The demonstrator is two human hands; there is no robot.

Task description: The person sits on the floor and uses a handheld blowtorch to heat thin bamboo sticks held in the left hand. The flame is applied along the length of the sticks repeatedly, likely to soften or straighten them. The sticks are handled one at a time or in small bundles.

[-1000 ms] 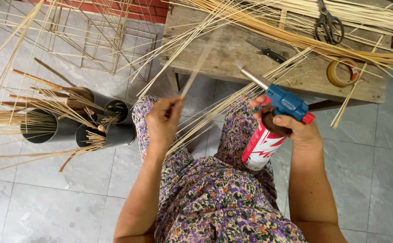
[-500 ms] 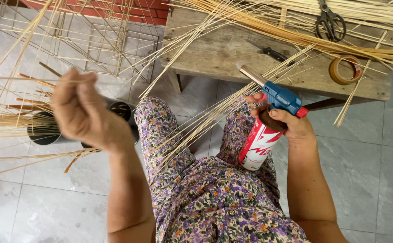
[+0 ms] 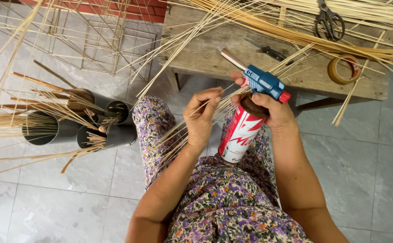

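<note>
Compared with half a second ago, the left hand is no longer raised out over the floor on the left; it is now sitting in front of the body, just beside the torch.

The wooden bench is carrying long bundles of bamboo strips, with scissors and a roll of tape lying near its far edge. Dark tubes on the floor are holding more strips.

The right hand is wrapping closed around the neck of the gas canister, its fingers reaching up onto the blue torch head. The canister is rigid, smooth and moderately heavy, so the neck grip is judged the most secure hold. The metal nozzle is pointing away toward the bench and is best left untouched.

The left hand is curling partly closed, fingertips pinching a thin strip near its end. Such a strip is judged light, springy and easily snapped, so a pinch close to the working point is giving the best control.
</note>
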